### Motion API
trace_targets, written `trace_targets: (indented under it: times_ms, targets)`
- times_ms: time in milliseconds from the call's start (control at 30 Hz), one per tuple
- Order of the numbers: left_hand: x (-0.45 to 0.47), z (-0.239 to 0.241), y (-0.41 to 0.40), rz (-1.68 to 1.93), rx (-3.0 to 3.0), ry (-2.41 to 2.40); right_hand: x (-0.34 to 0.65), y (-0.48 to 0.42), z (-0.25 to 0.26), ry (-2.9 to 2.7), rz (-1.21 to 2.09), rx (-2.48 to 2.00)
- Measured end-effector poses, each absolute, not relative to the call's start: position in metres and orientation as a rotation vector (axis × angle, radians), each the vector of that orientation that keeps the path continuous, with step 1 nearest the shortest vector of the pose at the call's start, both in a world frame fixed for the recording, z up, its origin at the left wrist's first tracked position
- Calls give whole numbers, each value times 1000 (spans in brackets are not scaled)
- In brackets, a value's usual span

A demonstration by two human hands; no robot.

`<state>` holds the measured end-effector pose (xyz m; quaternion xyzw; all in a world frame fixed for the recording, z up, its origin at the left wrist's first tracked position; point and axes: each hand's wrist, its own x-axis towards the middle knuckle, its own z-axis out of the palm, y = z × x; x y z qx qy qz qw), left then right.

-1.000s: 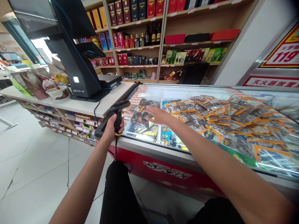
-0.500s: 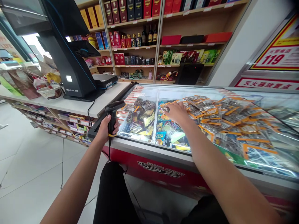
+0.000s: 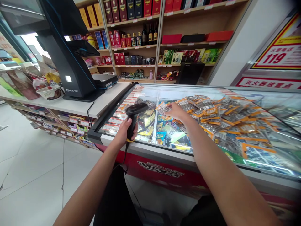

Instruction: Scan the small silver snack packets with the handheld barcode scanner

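My left hand (image 3: 127, 131) is wrapped round the grip of a black barcode scanner (image 3: 135, 109), held over the near left part of the freezer's glass top. Its head points right, towards a small clear packet with an orange edge (image 3: 161, 108). That packet is pinched in the fingers of my right hand (image 3: 176, 111). To the right of this hand, a heap of similar orange-edged packets (image 3: 209, 108) lies on the glass. Wrapped frozen goods (image 3: 172, 131) show through the glass below both hands.
At the left, a counter (image 3: 82, 108) carries a black checkout terminal (image 3: 77, 75), a scale (image 3: 104, 80) and a paper bowl (image 3: 50, 93). The scanner's cable (image 3: 126, 153) hangs down the red freezer front (image 3: 188, 182). Shelves (image 3: 134, 48) of boxes and bottles stand behind.
My left hand has moved right with the scanner, closer to the packet. My right hand has shifted slightly left, and the packet in it now shows more clearly.
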<state>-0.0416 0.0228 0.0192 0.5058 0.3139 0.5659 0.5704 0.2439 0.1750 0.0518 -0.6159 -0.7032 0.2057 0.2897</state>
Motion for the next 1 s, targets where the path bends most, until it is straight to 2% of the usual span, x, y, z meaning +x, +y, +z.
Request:
trace_targets:
  times_ms: [200, 333, 433, 633, 1000]
  targets:
    - [-50, 24, 22, 1300, 1141, 782, 231, 158, 64, -1447, 1017, -1376]
    - [-51, 21, 22, 1277, 1207, 743, 215, 150, 66, -1175, 1162, -1418]
    - [-53, 16, 23, 1196, 1291, 708, 205, 143, 67, -1176, 1261, -1327]
    - [-56, 15, 23, 1023, 1363, 627, 197, 139, 66, -1285, 1220, -1320]
    - [-54, 26, 21, 961, 1334, 667, 199, 139, 68, -1346, 1161, -1340]
